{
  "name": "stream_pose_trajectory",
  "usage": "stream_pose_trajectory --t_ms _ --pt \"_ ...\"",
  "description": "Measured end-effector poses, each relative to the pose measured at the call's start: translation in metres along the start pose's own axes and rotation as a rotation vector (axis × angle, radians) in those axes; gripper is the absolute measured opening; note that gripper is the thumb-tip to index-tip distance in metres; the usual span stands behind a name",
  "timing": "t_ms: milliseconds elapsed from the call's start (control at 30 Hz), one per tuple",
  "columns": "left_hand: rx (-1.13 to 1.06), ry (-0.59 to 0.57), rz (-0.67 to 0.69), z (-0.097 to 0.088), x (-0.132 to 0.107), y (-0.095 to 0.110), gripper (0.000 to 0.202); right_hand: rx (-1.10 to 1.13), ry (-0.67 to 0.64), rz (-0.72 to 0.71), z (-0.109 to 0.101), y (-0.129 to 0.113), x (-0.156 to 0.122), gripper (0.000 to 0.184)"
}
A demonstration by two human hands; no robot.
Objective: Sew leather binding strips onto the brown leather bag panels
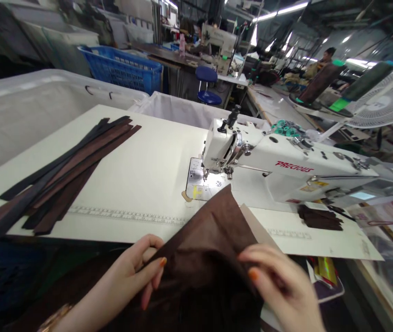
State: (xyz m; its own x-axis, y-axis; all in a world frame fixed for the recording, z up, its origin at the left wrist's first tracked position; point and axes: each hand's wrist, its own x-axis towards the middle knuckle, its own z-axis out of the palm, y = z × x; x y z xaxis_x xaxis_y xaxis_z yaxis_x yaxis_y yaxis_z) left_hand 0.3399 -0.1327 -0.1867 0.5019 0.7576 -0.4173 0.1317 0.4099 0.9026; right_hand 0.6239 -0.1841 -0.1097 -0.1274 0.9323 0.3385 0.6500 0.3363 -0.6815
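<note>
A dark brown piece of fabric (210, 240) rises from my lap to the front edge of the white sewing table (141, 170), its corner pointing at the needle plate (196, 184). My left hand (141, 267) pinches the cloth's left edge, thumb on top and fingers curled under. My right hand (279, 286) grips the right side, fingers closed over the cloth. The white sewing machine (286, 166) stands just behind the cloth.
A fan of long brown and black strips (61, 175) lies on the table's left. Small dark brown pieces (320, 219) sit under the machine arm. White bins (26, 106), a blue crate (123, 69), a fan (386, 101) and a person at the far back surround the table.
</note>
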Motion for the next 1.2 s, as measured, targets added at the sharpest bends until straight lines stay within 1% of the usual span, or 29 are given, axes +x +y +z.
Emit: stream_pose_trajectory --t_ms 33,67,100,167,200,233,267,300,333,400,467,533,600,633,700,733,800,867,900,967,1000,1033,1067,1100,1133,1200 --pt "-0.079 0.031 0.030 0.004 -0.003 0.003 0.032 0.049 -0.045 -0.001 0.025 0.001 -0.017 0.017" --pt "-0.159 0.065 0.051 0.008 -0.007 0.006 0.037 0.072 -0.008 -0.057 0.051 0.003 -0.031 0.022" --pt "-0.236 0.093 0.059 0.013 -0.011 0.009 0.042 0.036 0.020 -0.076 0.076 0.006 -0.042 0.035" --pt "-0.362 0.148 0.039 0.023 -0.023 0.017 0.049 -0.050 0.123 -0.099 0.120 0.010 -0.053 0.053" --pt "-0.398 0.166 0.017 0.028 -0.028 0.020 0.052 -0.085 0.158 -0.074 0.136 0.012 -0.053 0.055" --pt "-0.406 0.179 -0.003 0.030 -0.034 0.023 0.054 -0.109 0.191 -0.068 0.147 0.012 -0.050 0.050" --pt "-0.382 0.192 -0.013 0.030 -0.039 0.026 0.056 -0.122 0.205 -0.073 0.154 0.013 -0.045 0.039" --pt "-0.325 0.213 -0.004 0.028 -0.043 0.027 0.057 -0.124 0.189 -0.095 0.157 0.012 -0.039 0.029" --pt "-0.234 0.234 0.032 0.023 -0.047 0.027 0.056 -0.116 0.154 -0.133 0.156 0.011 -0.034 0.023" --pt "0.060 0.268 0.168 0.008 -0.052 0.025 0.053 -0.097 0.050 -0.212 0.148 0.008 -0.026 0.026" --pt "0.484 0.286 0.341 -0.009 -0.054 0.020 0.045 -0.117 -0.044 -0.270 0.137 0.003 -0.024 0.028" --pt "0.956 0.306 0.500 -0.021 -0.055 0.015 0.036 -0.179 -0.097 -0.321 0.126 -0.003 -0.026 0.029" --pt "1.356 0.317 0.648 -0.028 -0.055 0.014 0.042 -0.234 -0.149 -0.366 0.118 -0.010 -0.031 0.031" --pt "1.508 0.309 0.708 -0.029 -0.055 0.014 0.048 -0.253 -0.168 -0.379 0.114 -0.012 -0.034 0.031" --pt "1.709 0.257 0.772 -0.028 -0.054 0.017 0.055 -0.277 -0.200 -0.396 0.104 -0.016 -0.042 0.031" --pt "1.754 0.222 0.760 -0.028 -0.054 0.020 0.055 -0.288 -0.213 -0.408 0.099 -0.016 -0.046 0.031" --pt "1.729 0.152 0.641 -0.028 -0.054 0.024 0.044 -0.322 -0.241 -0.438 0.087 -0.014 -0.056 0.030" --pt "1.552 0.022 0.468 -0.027 -0.058 0.026 0.027 -0.358 -0.286 -0.459 0.074 -0.006 -0.066 0.029" --pt "1.417 -0.078 0.378 -0.026 -0.060 0.026 0.024 -0.372 -0.311 -0.459 0.068 -0.002 -0.071 0.029" --pt "1.091 -0.289 0.200 -0.023 -0.067 0.022 0.037 -0.385 -0.344 -0.443 0.061 0.008 -0.079 0.028" --pt "0.922 -0.364 0.107 -0.020 -0.070 0.018 0.042 -0.380 -0.339 -0.425 0.059 0.012 -0.081 0.027" --pt "0.761 -0.409 0.012 -0.016 -0.072 0.014 0.043 -0.362 -0.327 -0.400 0.058 0.015 -0.083 0.027" --pt "0.622 -0.424 -0.077 -0.012 -0.074 0.011 0.042 -0.329 -0.320 -0.363 0.058 0.015 -0.084 0.027" --pt "0.511 -0.415 -0.143 -0.007 -0.075 0.007 0.039 -0.281 -0.321 -0.313 0.058 0.013 -0.083 0.027" --pt "0.427 -0.395 -0.183 -0.003 -0.075 0.004 0.037 -0.229 -0.326 -0.251 0.058 0.010 -0.082 0.025" --pt "0.346 -0.349 -0.182 0.004 -0.073 0.000 0.033 -0.148 -0.342 -0.114 0.055 -0.004 -0.079 0.020"
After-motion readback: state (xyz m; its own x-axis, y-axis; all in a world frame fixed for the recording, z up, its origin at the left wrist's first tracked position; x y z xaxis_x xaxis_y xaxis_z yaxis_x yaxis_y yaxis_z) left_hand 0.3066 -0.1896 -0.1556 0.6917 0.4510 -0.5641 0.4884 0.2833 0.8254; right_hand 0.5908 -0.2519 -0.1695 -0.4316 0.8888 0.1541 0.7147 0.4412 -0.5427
